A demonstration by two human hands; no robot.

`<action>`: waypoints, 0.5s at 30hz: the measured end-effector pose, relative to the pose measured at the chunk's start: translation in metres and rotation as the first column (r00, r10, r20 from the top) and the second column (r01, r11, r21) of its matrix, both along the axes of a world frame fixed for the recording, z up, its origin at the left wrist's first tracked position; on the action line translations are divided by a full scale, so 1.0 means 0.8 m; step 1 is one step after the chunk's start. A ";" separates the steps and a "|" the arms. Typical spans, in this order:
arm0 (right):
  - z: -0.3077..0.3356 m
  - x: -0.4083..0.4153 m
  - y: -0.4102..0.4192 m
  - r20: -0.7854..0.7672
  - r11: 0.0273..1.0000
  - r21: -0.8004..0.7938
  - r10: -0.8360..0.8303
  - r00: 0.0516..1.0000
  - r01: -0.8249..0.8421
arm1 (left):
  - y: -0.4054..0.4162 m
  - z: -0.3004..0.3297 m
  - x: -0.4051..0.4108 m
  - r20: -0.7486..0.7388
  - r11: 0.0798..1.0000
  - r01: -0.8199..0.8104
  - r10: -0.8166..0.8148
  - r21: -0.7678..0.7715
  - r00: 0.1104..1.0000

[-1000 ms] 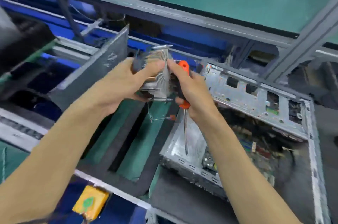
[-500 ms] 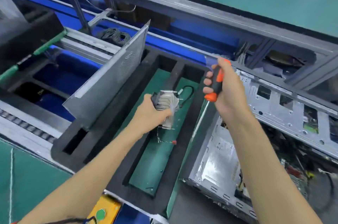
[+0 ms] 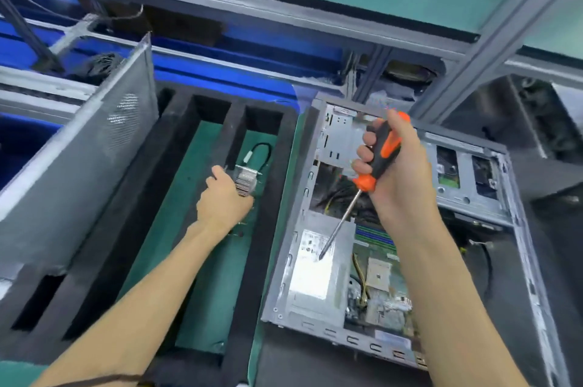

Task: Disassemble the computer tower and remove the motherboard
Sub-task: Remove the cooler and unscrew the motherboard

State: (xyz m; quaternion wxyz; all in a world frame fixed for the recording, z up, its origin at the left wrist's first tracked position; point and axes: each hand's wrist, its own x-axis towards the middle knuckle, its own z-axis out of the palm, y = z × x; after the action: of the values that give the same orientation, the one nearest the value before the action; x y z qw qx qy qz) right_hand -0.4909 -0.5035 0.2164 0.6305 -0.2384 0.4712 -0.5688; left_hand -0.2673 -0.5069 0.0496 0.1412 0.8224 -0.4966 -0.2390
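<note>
The open computer tower (image 3: 517, 228) lies on its side at the right, with the green motherboard (image 3: 378, 285) showing inside beside a silver power supply (image 3: 312, 266). My left hand (image 3: 222, 202) grips a finned silver heatsink (image 3: 246, 180) low in a slot of the black foam tray (image 3: 268, 228), its black cable looping behind it. My right hand (image 3: 397, 172) holds an orange and black screwdriver (image 3: 378, 156) above the case, its shaft pointing down and left toward the power supply.
The grey perforated side panel (image 3: 82, 165) stands tilted in the tray's left slots. Blue bins (image 3: 19, 134) and a grey metal frame (image 3: 504, 26) run along the back. A green mat lines the tray's slots.
My left hand carried the heatsink away from the case, left and down into the foam tray slot. My right hand kept the screwdriver and stays over the case.
</note>
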 end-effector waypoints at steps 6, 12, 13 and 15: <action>-0.004 -0.025 0.011 0.006 0.998 -0.064 -0.024 1.000 0.025 | 0.013 -0.035 -0.016 -0.188 0.992 -0.117 0.124 0.047 0.974; 0.001 -0.083 0.019 0.034 0.988 -0.097 -0.119 0.992 0.122 | 0.013 -0.052 -0.010 -0.185 0.969 -0.085 0.130 0.231 0.974; 0.001 -0.093 0.021 0.034 0.985 -0.098 -0.137 0.990 0.140 | 0.009 -0.045 -0.008 -0.183 0.962 -0.068 0.119 0.263 0.976; 0.001 -0.113 0.025 0.028 0.981 -0.102 -0.165 0.986 0.167 | 0.000 -0.015 -0.009 -0.135 0.956 -0.015 0.057 0.294 0.989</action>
State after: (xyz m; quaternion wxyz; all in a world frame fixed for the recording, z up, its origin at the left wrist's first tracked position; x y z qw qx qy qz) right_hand -0.5810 -0.4838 0.2174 0.5722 -0.2254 0.4529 -0.6455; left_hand -0.2744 -0.5072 0.0377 0.0573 0.8240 -0.4294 -0.3652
